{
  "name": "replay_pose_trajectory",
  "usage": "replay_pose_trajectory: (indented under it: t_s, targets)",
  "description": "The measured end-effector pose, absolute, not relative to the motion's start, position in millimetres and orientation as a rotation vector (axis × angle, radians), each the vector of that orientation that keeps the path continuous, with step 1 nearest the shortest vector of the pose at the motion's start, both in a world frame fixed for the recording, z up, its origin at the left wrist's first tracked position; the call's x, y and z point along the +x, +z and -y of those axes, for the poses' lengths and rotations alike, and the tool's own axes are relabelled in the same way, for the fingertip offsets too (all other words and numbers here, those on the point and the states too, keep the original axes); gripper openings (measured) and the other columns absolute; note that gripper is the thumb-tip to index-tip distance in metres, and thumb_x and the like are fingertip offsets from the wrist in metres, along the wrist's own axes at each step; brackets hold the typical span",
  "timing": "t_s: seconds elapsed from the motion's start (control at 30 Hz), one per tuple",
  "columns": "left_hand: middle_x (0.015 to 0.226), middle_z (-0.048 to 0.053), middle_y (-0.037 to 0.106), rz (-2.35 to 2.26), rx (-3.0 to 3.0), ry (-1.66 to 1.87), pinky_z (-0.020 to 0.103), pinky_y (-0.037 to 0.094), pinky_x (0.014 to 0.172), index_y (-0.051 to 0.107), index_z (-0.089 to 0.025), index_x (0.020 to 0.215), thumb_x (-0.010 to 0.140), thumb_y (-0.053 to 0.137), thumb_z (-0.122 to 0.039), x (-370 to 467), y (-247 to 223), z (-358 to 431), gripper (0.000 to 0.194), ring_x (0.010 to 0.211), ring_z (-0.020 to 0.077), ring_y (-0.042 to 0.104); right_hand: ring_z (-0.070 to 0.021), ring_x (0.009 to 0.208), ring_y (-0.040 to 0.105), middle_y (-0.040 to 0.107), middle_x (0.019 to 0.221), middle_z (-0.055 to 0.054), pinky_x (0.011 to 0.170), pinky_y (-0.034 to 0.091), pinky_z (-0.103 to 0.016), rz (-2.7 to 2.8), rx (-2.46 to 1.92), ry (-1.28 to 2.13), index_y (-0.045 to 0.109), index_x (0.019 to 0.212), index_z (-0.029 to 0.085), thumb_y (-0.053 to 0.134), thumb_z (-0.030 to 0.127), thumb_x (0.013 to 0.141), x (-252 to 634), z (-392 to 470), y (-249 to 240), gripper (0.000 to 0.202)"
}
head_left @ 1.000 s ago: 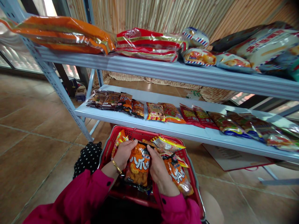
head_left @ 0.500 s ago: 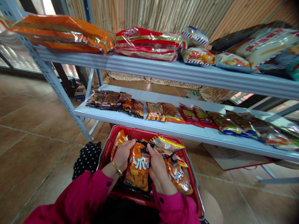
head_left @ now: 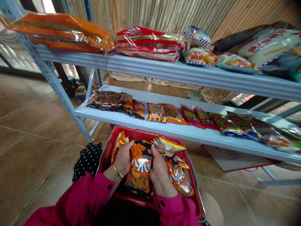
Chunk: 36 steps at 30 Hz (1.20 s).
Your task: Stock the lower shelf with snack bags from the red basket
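Between my hands is an orange and black snack bag (head_left: 140, 168), held upright over the red shopping basket (head_left: 150, 205). My left hand (head_left: 123, 158) is closed on its left edge, thumb near the top corner. Along the right edge, my right hand (head_left: 159, 167) grips it the same way; the fingers behind the bag are hidden. A matching snack bag (head_left: 178, 177) lies in the basket to the right of my right hand. Beyond that hand is a clear-and-yellow packet (head_left: 168, 146), and an orange packet (head_left: 121, 140) stands at the basket's far left corner.
The basket stands before a blue-grey metal rack. Its lower shelf (head_left: 103, 117) carries a row of snack bags (head_left: 172, 113); big orange packs (head_left: 63, 33) and red packs (head_left: 150, 42) lie on the upper one. Dark polka-dot cloth (head_left: 87, 161) touches the basket's left side.
The snack bag has tilted slightly between my hands, and its top front shows more fully. Both thumbs have shifted a little outward along its edges. Basket and shelves look the same.
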<state>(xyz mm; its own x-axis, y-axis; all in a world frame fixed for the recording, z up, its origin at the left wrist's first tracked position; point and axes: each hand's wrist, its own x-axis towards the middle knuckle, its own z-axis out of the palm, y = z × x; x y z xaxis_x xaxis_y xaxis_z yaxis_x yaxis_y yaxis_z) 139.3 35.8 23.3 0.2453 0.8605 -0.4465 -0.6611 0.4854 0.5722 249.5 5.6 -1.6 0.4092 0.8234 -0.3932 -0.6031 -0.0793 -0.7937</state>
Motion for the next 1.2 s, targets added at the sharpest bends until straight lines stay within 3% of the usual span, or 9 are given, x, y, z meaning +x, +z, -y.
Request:
replay_pose_trajectory:
  t_s: [0.23, 0.37, 0.53, 0.87, 1.2]
  targets:
    - [0.074, 0.007, 0.072, -0.879, 0.598, 1.034, 0.03, 0.051, 0.07, 0.069, -0.013, 0.077, 0.068, 0.073, -0.047, 131, 16, -39, 0.036, 0.072, 0.0201, 0.068, -0.0204, 0.078, 0.071, 0.076, 0.083, -0.002, 0.072, 0.056, -0.031, 0.25, -1.242, 1.181, 0.068, 0.082, 0.019, 0.074, 0.041, 0.069, 253, -6, 15, 0.026]
    - [0.076, 0.005, 0.073, -0.878, 0.679, 1.023, 0.028, 0.05, 0.069, 0.07, -0.015, 0.082, 0.062, 0.08, -0.037, 130, 19, -41, 0.031, 0.069, 0.0172, 0.066, -0.0205, 0.078, 0.071, 0.076, 0.08, -0.002, 0.071, 0.055, -0.03, 0.242, -1.237, 1.206, 0.068, 0.078, 0.019, 0.077, 0.038, 0.065, 249, -4, 21, 0.025]
    - [0.064, 0.001, 0.07, -0.966, 0.685, 1.051, 0.027, 0.05, 0.064, 0.069, -0.015, 0.07, 0.055, 0.083, -0.028, 131, 19, -43, 0.024, 0.06, 0.0143, 0.063, -0.0225, 0.074, 0.071, 0.075, 0.071, -0.003, 0.068, 0.056, -0.032, 0.249, -1.172, 1.331, 0.068, 0.077, 0.017, 0.082, 0.037, 0.059, 244, 0, 28, 0.03]
    - [0.065, 0.006, 0.072, -0.932, 0.439, 1.116, 0.032, 0.053, 0.065, 0.068, -0.013, 0.075, 0.053, 0.084, -0.028, 136, 24, -40, 0.032, 0.061, 0.02, 0.068, -0.0256, 0.08, 0.072, 0.076, 0.075, -0.006, 0.071, 0.057, -0.035, 0.21, -1.228, 1.243, 0.071, 0.08, 0.016, 0.081, 0.044, 0.06, 244, -5, 19, 0.036]
    - [0.073, 0.007, 0.072, -0.898, 0.445, 1.133, 0.034, 0.053, 0.073, 0.069, -0.015, 0.081, 0.065, 0.075, -0.046, 135, 22, -45, 0.036, 0.081, 0.0245, 0.069, -0.0248, 0.083, 0.071, 0.076, 0.078, -0.005, 0.074, 0.057, -0.035, 0.223, -1.21, 1.268, 0.068, 0.078, 0.018, 0.08, 0.042, 0.061, 251, -12, 15, 0.031]
